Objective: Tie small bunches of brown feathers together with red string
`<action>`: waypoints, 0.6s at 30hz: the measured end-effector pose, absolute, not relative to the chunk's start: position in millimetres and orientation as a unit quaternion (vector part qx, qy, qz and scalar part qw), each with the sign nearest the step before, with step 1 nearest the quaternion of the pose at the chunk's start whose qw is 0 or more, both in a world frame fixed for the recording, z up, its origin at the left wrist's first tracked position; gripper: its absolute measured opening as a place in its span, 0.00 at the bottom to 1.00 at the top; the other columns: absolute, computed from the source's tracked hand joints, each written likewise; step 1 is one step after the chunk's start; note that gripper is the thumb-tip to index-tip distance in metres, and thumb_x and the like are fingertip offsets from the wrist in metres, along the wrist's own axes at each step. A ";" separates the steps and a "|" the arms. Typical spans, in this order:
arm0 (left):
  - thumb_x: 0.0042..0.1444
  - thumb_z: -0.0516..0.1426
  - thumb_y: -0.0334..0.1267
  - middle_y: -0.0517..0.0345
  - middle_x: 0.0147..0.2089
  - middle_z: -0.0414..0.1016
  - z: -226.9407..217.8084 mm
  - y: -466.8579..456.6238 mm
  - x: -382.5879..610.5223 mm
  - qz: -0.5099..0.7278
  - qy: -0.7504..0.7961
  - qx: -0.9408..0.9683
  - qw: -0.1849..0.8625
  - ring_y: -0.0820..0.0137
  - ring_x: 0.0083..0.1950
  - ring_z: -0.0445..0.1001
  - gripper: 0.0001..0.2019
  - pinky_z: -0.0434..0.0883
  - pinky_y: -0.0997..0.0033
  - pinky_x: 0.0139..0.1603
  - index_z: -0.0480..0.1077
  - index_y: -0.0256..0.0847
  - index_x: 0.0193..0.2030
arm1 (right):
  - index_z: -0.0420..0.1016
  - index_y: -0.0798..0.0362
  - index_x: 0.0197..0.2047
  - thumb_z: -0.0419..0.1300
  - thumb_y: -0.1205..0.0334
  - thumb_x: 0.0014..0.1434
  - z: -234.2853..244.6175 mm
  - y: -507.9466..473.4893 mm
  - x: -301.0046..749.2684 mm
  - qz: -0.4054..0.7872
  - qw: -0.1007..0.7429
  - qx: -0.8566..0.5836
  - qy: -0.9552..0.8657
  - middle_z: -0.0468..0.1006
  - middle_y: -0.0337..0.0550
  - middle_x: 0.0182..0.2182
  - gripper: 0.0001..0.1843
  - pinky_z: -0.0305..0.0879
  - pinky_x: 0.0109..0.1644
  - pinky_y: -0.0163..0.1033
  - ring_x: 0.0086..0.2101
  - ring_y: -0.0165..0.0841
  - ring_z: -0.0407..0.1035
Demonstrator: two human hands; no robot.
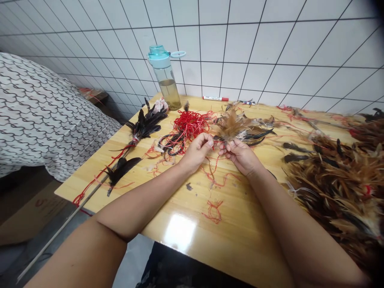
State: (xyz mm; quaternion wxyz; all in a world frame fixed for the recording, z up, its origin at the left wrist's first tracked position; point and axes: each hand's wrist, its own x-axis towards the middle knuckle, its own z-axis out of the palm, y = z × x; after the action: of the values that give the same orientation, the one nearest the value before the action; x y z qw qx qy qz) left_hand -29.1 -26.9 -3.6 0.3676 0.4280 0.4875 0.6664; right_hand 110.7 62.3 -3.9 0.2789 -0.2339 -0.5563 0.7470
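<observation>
My left hand (198, 150) is closed in a pinch on a thin red string (218, 141) that runs across to the other hand. Close beside it, my right hand (241, 156) pinches the base of a bunch of brown feathers (232, 126), whose tips fan out away from me. The fingers partly hide where string and quills meet. A tangled heap of red string (192, 124) lies just beyond my left hand, with a dark looped cord (171, 145) beside it. Loose red strands (220, 184) trail on the table below both hands.
A long stick (75, 212) with black feathers (147, 126) tied at its end juts over the table's (240, 236) left edge. Behind stand a water bottle (169, 88) and a red-and-white marker (215, 98). Brown feathers (339, 172) heap at right. Patterned cloth (54, 116) is at left.
</observation>
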 end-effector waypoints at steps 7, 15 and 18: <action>0.58 0.57 0.39 0.62 0.29 0.67 -1.6 -22.6 -39.1 0.688 0.515 0.375 0.346 0.78 0.30 0.67 0.08 0.65 0.77 0.35 0.62 0.39 0.35 | 0.61 0.51 0.23 0.62 0.44 0.51 -7.9 70.4 113.9 0.658 0.285 -0.273 -0.641 0.70 0.39 0.26 0.21 0.50 0.27 0.34 0.29 0.30 0.68; 0.59 0.54 0.35 0.63 0.29 0.65 -1.5 -19.9 -50.4 0.673 0.580 0.386 0.249 0.78 0.28 0.64 0.06 0.63 0.78 0.31 0.60 0.39 0.34 | 0.59 0.50 0.23 0.63 0.48 0.48 -4.8 81.3 119.4 0.653 0.364 -0.278 -0.603 0.58 0.34 0.22 0.19 0.55 0.33 0.35 0.25 0.28 0.52; 0.59 0.56 0.38 0.61 0.31 0.68 -1.6 -22.4 -44.3 0.657 0.563 0.424 0.268 0.78 0.31 0.66 0.07 0.66 0.78 0.35 0.62 0.39 0.34 | 0.59 0.50 0.22 0.63 0.48 0.49 -3.1 77.2 118.9 0.657 0.351 -0.248 -0.620 0.59 0.35 0.23 0.19 0.57 0.37 0.36 0.27 0.29 0.54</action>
State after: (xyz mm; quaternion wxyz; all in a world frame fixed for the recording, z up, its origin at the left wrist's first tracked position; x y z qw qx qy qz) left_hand -44.3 -22.4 -1.6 0.2676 0.4237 0.5632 0.6570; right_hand 118.9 77.2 -3.1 0.3507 -0.2481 -0.6200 0.6565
